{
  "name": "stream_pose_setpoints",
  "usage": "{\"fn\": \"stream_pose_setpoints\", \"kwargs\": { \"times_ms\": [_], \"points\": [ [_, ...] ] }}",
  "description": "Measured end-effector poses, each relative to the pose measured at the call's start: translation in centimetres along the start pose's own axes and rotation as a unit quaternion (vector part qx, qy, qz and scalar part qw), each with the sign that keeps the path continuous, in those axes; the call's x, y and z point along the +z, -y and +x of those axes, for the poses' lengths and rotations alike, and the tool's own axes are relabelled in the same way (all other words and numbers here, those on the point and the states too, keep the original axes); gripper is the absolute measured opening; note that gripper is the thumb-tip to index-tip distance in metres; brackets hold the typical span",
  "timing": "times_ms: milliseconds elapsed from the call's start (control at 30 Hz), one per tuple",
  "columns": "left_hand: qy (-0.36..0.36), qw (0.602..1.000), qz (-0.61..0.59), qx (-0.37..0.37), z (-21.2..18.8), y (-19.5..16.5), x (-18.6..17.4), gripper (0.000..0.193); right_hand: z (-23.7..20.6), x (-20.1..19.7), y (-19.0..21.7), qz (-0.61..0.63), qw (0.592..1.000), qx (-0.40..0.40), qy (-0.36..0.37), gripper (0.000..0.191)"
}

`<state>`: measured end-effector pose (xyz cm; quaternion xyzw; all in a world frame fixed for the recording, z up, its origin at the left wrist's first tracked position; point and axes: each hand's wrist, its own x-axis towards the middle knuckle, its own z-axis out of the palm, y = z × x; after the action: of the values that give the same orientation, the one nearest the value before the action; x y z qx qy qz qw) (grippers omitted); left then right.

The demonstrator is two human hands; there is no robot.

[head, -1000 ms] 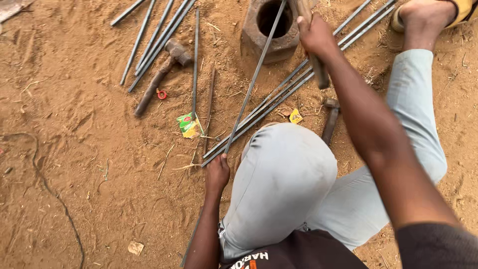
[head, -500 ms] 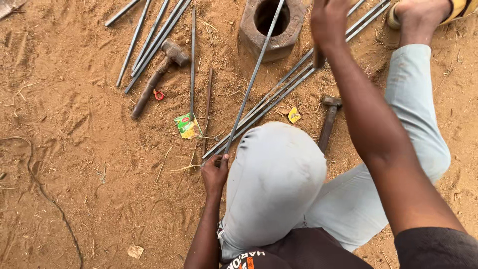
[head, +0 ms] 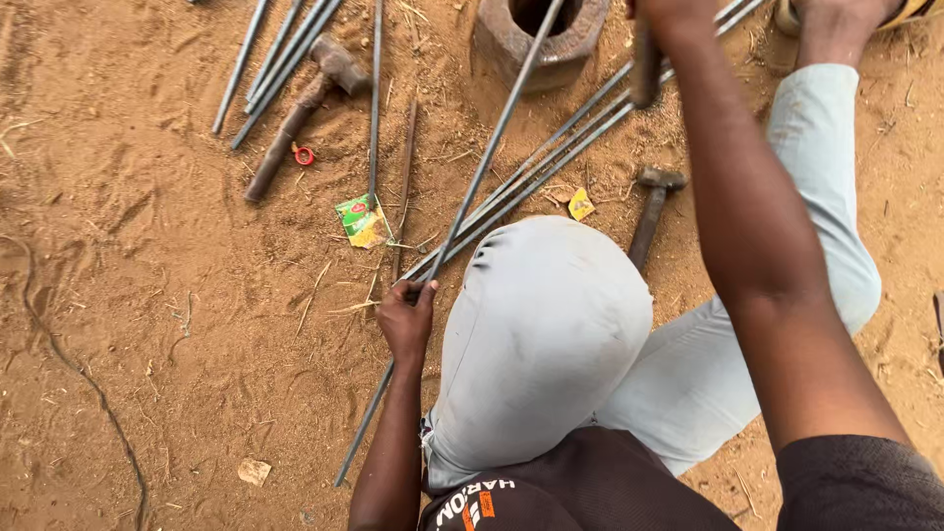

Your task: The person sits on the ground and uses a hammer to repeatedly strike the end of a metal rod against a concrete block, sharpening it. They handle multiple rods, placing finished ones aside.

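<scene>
Left hand (head: 408,320) was clamped round a long thin steel rod (head: 492,138), fingers fully wrapped on it near its lower third. The rod ran diagonally from the sandy ground (head: 147,295) beside the left knee (head: 541,315) up over the mouth of a round, thick-walled metal block (head: 541,34) with a hole in its middle. Whether the rod touched the block's rim, couldn't tell. Right hand (head: 669,15) was raised at the top edge, mostly cut off, fingers closed on a dark handle (head: 646,69), probably a hammer; the head was out of view.

Step in hand, as a judgement: steadying the rod over the block with a striking tool raised. A next move would call for a firm left grip, so the rod doesn't skid or spring, and a square blow at the block.

Materials: rod grey, smooth, slender and slightly springy-looking. More rods in a bundle (head: 551,157) lay under it, another group (head: 285,59) upper left. Two hammers lay idle: a rusty one with a thick wooden handle (head: 295,123) and a smaller one (head: 649,211) beside the knee. A green and yellow wrapper (head: 362,218) and a small red ring (head: 304,155) sat on loose, orange, scuffed sand. Trousers pale grey, cloth.
</scene>
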<state>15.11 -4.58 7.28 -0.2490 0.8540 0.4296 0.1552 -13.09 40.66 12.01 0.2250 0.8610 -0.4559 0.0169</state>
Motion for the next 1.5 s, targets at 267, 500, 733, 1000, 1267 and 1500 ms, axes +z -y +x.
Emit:
{"fn": "stream_pose_setpoints", "kwargs": {
  "times_ms": [267, 500, 733, 1000, 1267, 1500],
  "points": [
    [-0.038, 0.995, 0.020, 0.094, 0.0, 2.0, -1.4, 0.022, -1.2, -1.0, 1.5, 0.029, 0.992, 0.094, 0.083, 0.035],
    [0.049, 0.997, -0.043, 0.035, 0.8, 3.5, -1.8, 0.023, -0.4, -5.5, -1.0, 0.048, 0.996, 0.046, 0.056, 0.036],
    [0.119, 0.989, -0.090, -0.022, 2.1, 4.2, -0.5, 0.033, 1.1, 3.3, 1.0, -0.053, 0.996, -0.073, 0.003, 0.039],
    [0.131, 0.986, -0.079, -0.069, 1.3, 4.0, -1.4, 0.037, 0.6, 0.5, 4.2, 0.069, 0.977, 0.128, 0.158, 0.044],
    [0.179, 0.980, -0.075, 0.048, 5.9, 3.8, 2.5, 0.035, -17.1, -2.6, -1.4, 0.181, 0.978, 0.095, 0.049, 0.045],
    [0.300, 0.884, -0.331, 0.137, 19.4, -14.3, 13.1, 0.040, -23.2, -3.7, -16.9, -0.039, 0.986, 0.156, 0.037, 0.058]
  ]
}}
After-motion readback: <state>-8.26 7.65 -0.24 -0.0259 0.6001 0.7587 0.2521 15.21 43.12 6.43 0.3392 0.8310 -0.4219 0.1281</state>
